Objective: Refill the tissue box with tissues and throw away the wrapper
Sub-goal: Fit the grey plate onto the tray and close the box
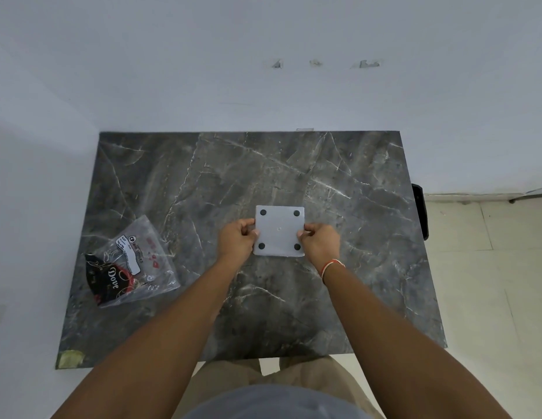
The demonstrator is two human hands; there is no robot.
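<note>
A square pale grey plastic tissue box (pixel 279 230), its underside with four black round feet facing up, is sitting near the middle of the dark grey marbled surface (pixel 354 182). The left hand (pixel 238 237) and right hand (pixel 319 241) are gripping its opposite side edges, fingers curled closed. A crumpled clear plastic wrapper with black and red print (pixel 132 264) is lying well apart to the left.

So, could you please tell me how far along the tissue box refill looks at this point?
The wrapper lies flat and apparently emptied at the table's left side, so the tissues seem to be out. Now the left hand and right hand grip the tissue box, upside down with four dark feet showing, probably closing its base. Still left: turning it upright and binning the wrapper.
</note>
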